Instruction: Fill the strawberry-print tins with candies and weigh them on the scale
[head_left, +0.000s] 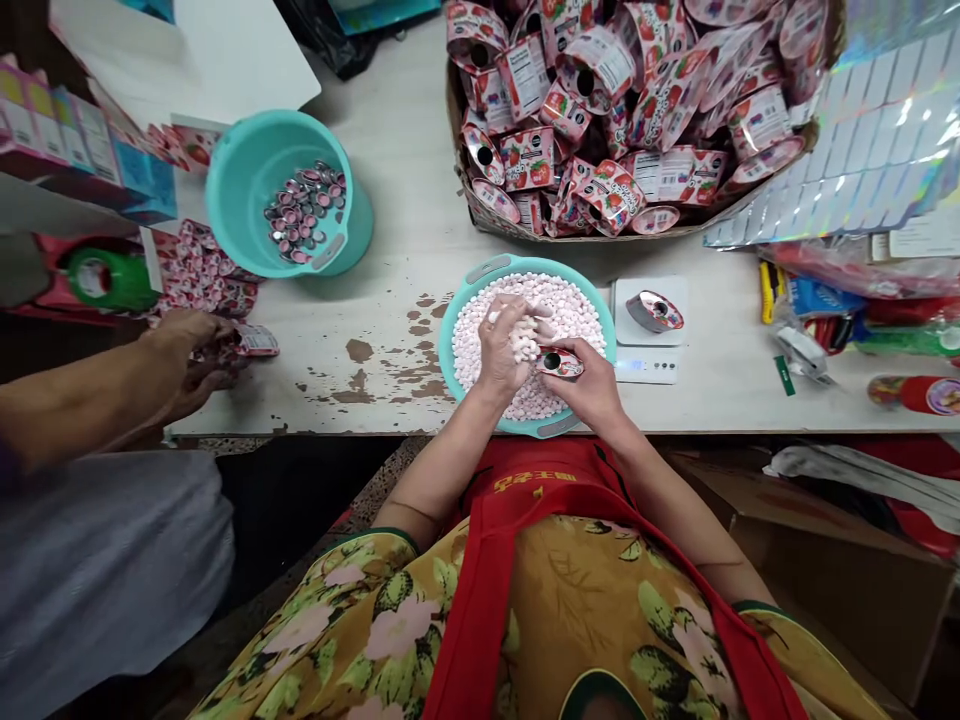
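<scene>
– Over the round turquoise plastic basin (446,350) full of small pale pink pellets (559,293), both hands are busy. Left hand (506,345) is cupped, fingers curled round a loose heap of pellets. Right hand (591,382) grips a flattish red-and-pink printed container (562,363) with a dark round hole, right beside that heap. Can't tell if they're touching.

– ok so where's the weak spot?

– That hole's tiny next to the handful imo. If the left fingers loosen all at once, pellets could bunch up at the opening or bounce off the edge. Basin's underneath though, so strays should mostly land back in it.

– And the other hand?

– Looks like thumb and fingers along the container's end. Too slack and it could tip; too hard and it might dent, depending on how stiff the stuff is, which I can't judge.

– What about the white digital scale (637,372)?

– Just beside the basin on the white-painted bench (397,240), similar printed container (655,311) lying on it. A stray elbow could knock that, or a dropped pellet could throw the reading.
</scene>
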